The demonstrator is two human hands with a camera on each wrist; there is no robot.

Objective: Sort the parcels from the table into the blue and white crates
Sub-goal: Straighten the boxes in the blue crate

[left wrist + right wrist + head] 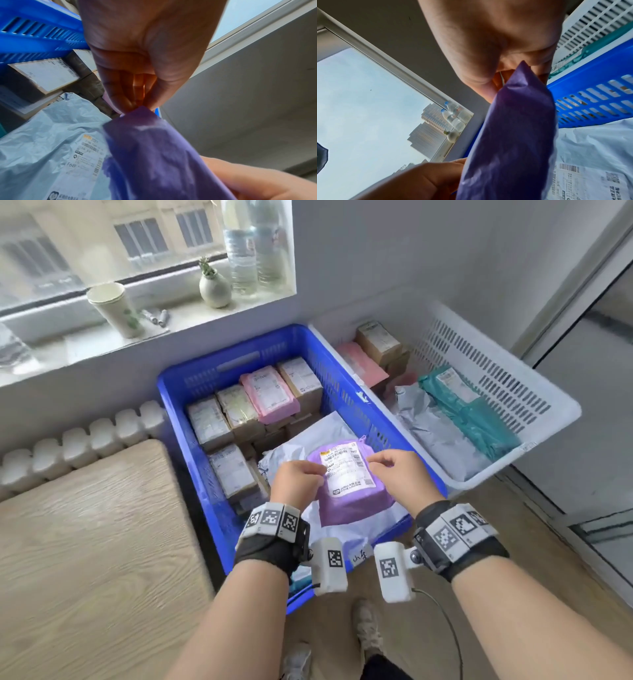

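**Holding a purple parcel over the blue crate**

Looking down from the head view, we grip the purple parcel [352, 484] with both hands: our left hand [297, 482] pinches its left top edge and our right hand [397, 474] pinches its right top corner, so the parcel hangs between our fingers with its white label facing up. Below our fingers lies a white mailer bag [308, 446] in the near end of the blue crate [191, 392]; beyond our fingertips the crate holds brown boxes and a pink parcel [269, 393]. To the right of our right hand stands the white crate [513, 392], holding a teal bag [469, 409], a grey bag and more boxes. To the left of our left hand is the wooden table [85, 542].

From the left wrist, our fingers [120, 97] and thumb close on a corner of the purple parcel [154, 155]; the white mailer bag [51, 135] and the blue crate [34, 33] lie to the left of them.

From the right wrist, our right hand [496, 47] clamps the peak of the purple parcel [513, 128]; our left hand [419, 180] shows at the bottom edge, and the blue crate [590, 86] wall and the white crate [599, 17] sit to the right.
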